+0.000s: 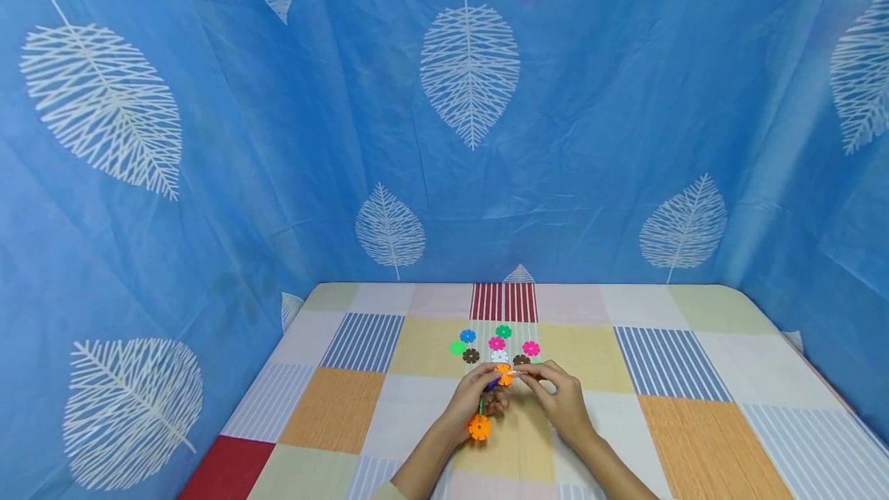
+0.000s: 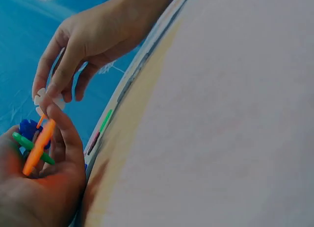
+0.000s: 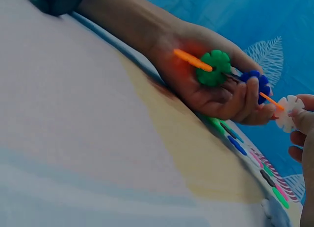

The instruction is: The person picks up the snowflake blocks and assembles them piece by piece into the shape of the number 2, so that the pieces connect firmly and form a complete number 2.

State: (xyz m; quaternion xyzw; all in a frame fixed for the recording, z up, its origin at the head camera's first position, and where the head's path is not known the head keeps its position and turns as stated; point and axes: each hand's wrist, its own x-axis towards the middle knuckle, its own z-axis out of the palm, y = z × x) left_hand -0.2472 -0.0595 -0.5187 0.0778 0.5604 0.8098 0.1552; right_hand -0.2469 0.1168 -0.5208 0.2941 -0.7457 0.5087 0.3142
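Head view: the left hand (image 1: 464, 401) grips a disc chain (image 1: 479, 434); left wrist view: the right hand (image 2: 95, 33) pinches a white disc (image 2: 39, 98) at the chain's orange end disc (image 2: 40, 121); right wrist view: best square both discs, then press gently.

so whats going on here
A person's left hand holds a chain of slotted discs, orange, green and blue among them. The right hand pinches a white disc against the orange disc at one end; whether it is fully slotted is unclear. Loose discs lie beyond on the patterned cloth.
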